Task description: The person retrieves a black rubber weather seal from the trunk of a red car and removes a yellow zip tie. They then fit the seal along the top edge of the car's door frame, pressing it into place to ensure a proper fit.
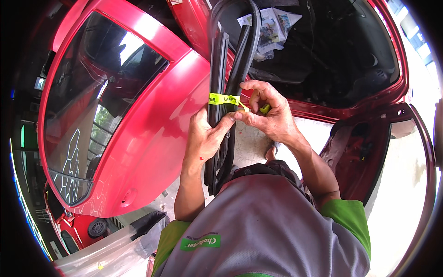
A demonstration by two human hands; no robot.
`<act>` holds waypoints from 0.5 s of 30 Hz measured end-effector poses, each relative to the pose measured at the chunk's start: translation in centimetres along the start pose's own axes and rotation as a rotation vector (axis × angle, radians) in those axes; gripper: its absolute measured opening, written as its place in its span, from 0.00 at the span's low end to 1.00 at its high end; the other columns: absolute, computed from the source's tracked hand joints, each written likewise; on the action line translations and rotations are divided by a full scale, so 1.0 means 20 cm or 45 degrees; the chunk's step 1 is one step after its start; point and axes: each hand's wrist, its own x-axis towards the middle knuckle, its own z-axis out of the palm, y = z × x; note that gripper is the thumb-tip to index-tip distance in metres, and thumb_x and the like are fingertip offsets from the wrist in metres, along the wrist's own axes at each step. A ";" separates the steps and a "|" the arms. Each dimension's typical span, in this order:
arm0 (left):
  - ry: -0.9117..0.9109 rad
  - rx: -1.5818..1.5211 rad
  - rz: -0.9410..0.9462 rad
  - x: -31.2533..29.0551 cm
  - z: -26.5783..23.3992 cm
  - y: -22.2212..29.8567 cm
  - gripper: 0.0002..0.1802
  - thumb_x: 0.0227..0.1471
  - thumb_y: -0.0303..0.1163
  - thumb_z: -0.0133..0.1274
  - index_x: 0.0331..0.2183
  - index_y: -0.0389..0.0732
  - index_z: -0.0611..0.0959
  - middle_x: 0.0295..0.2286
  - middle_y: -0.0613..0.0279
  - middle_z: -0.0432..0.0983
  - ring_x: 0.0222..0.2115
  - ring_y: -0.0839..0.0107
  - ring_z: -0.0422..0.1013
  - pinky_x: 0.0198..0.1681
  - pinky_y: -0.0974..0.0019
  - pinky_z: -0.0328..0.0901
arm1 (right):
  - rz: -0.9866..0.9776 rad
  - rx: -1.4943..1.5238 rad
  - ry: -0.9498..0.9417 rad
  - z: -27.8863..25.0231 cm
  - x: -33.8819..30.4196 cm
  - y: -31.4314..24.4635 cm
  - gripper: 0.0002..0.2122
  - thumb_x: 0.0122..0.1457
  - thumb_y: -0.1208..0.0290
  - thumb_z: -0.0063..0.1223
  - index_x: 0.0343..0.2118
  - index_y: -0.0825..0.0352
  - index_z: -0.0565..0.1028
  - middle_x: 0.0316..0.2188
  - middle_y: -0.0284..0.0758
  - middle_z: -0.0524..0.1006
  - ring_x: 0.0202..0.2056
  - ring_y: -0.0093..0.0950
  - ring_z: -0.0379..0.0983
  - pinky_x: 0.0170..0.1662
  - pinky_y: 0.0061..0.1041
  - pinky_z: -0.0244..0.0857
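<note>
A long black rubber weatherstrip (218, 60) is folded into a bundle of loops, held upright in front of my body. Bright yellow tape (217, 99) with handwriting on it goes round the bundle near its middle. My left hand (201, 138) grips the bundle just below the tape, its thumb lying across the front. On the other side, my right hand (272, 115) pinches the tape's loose end, thumb tip close to my left thumb and index finger raised. A small yellow-green piece (265, 109) shows in the curl of its fingers; its kind is unclear.
To the left stands a red car door (152, 134) with dark glass. An open red car body fills the upper right, with printed papers (274, 27) inside. Another open door panel (360, 147) is at the right. Clear plastic sheeting (115, 249) lies at the lower left.
</note>
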 end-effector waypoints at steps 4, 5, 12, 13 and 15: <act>-0.060 -0.046 -0.063 -0.01 -0.03 0.01 0.11 0.59 0.30 0.62 0.41 0.35 0.84 0.29 0.70 0.78 0.29 0.82 0.69 0.34 0.70 0.67 | -0.074 -0.003 0.003 -0.03 0.00 0.05 0.25 0.55 0.76 0.69 0.56 0.63 0.74 0.28 0.24 0.69 0.27 0.12 0.64 0.32 0.14 0.64; -0.072 -0.042 -0.080 -0.01 -0.03 0.02 0.11 0.58 0.30 0.62 0.41 0.35 0.84 0.29 0.70 0.78 0.29 0.82 0.69 0.34 0.71 0.66 | -0.064 0.032 0.016 -0.03 0.00 0.06 0.25 0.56 0.76 0.69 0.56 0.63 0.74 0.29 0.24 0.69 0.28 0.12 0.65 0.32 0.14 0.64; -0.022 -0.052 -0.029 -0.02 0.00 0.00 0.09 0.58 0.32 0.62 0.37 0.36 0.83 0.27 0.72 0.75 0.27 0.83 0.66 0.31 0.73 0.63 | -0.294 -0.458 -0.030 0.00 0.00 -0.02 0.20 0.59 0.73 0.66 0.54 0.64 0.78 0.29 0.26 0.74 0.30 0.15 0.69 0.32 0.18 0.66; -0.034 -0.034 -0.023 -0.01 0.00 0.00 0.09 0.58 0.32 0.62 0.36 0.36 0.83 0.26 0.73 0.74 0.27 0.83 0.66 0.30 0.73 0.63 | -0.379 -0.592 -0.047 -0.01 0.01 -0.01 0.16 0.60 0.72 0.66 0.51 0.65 0.80 0.30 0.27 0.75 0.30 0.15 0.70 0.32 0.18 0.67; -0.069 0.005 -0.048 -0.01 0.00 0.01 0.09 0.58 0.32 0.62 0.35 0.37 0.83 0.25 0.74 0.72 0.25 0.84 0.64 0.29 0.73 0.61 | -0.197 -0.241 0.166 0.01 0.01 0.03 0.12 0.63 0.70 0.62 0.48 0.66 0.81 0.30 0.28 0.76 0.31 0.15 0.71 0.32 0.18 0.68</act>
